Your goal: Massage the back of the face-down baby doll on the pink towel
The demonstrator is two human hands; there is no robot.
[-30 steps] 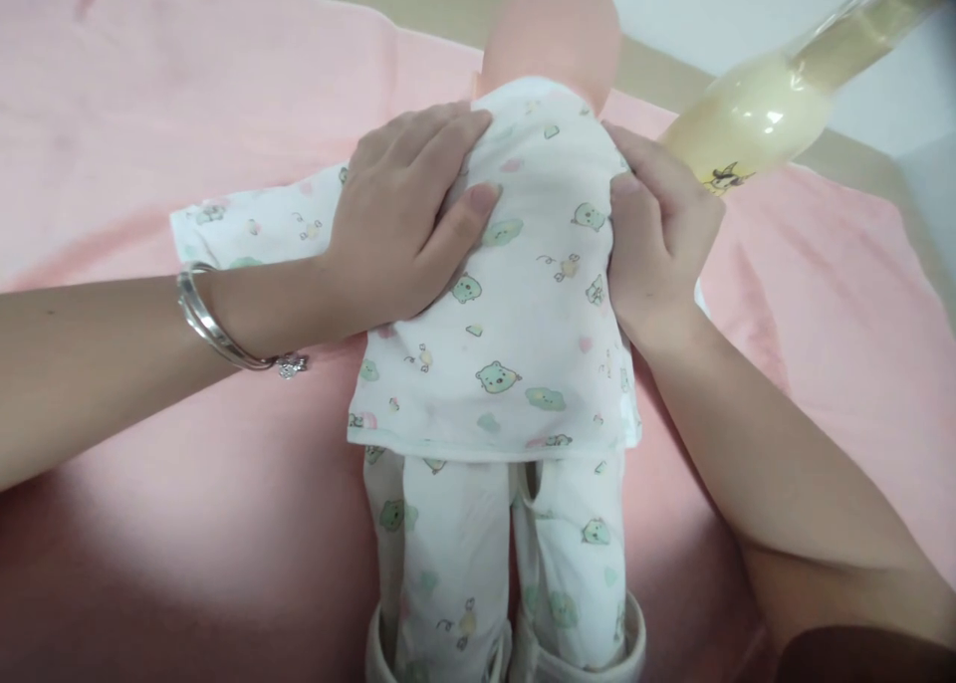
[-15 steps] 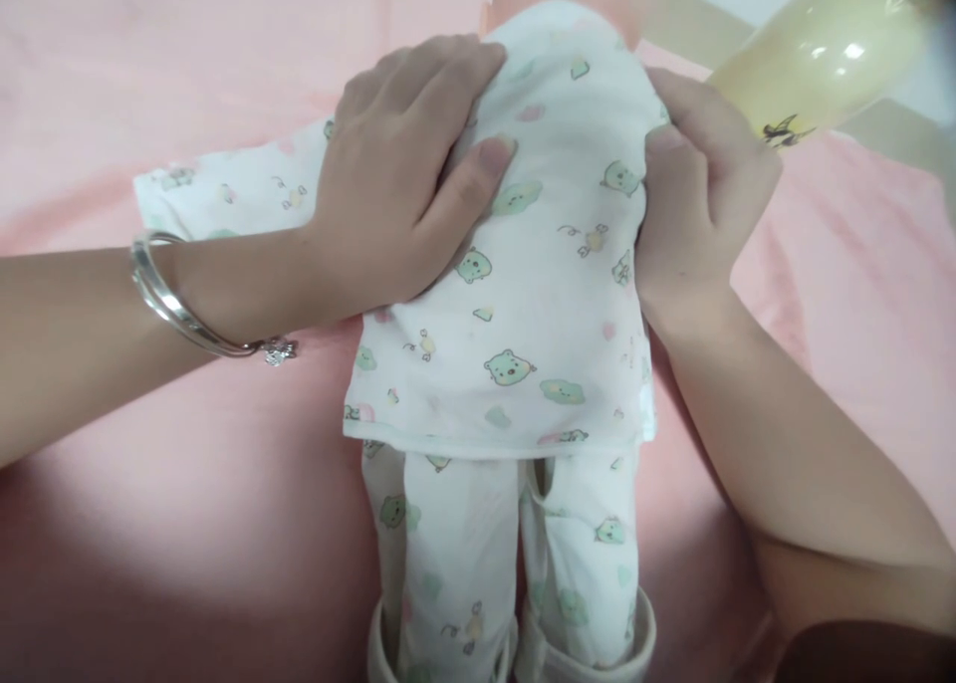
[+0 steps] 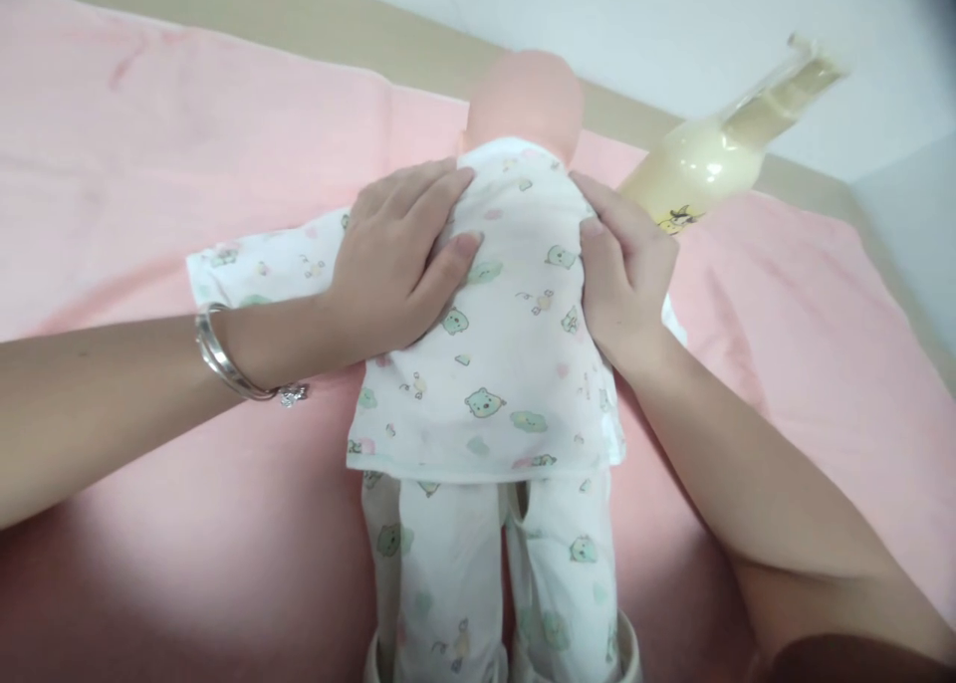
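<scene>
A baby doll (image 3: 525, 96) lies with its smooth, bare head away from me; its face is not visible. It wears a white shirt (image 3: 515, 364) printed with green bears and matching trousers (image 3: 452, 573). My left hand (image 3: 403, 255) rests on the shirt's upper left side, fingers stretched out and thumb apart on the cloth. On the opposite side, my right hand (image 3: 631, 270) curves round the doll's shoulder and side, its thumb on the shirt and its lower fingers bent out of sight. The left sleeve (image 3: 261, 265) spreads out flat past my left wrist.
Pink cloth (image 3: 149, 165) lies under the doll. A see-through yellow bottle-shaped object (image 3: 702, 160) with a small dark drawing stands beyond my right hand. Behind the cloth runs a beige edge (image 3: 224, 6), then a pale wall (image 3: 523, 16). A silver bracelet (image 3: 224, 354) circles my left wrist.
The view has tilted up and drawn back, so the doll's whole head, the yellow object and the cloth's far edge now show. Both hands keep their places on the doll.
</scene>
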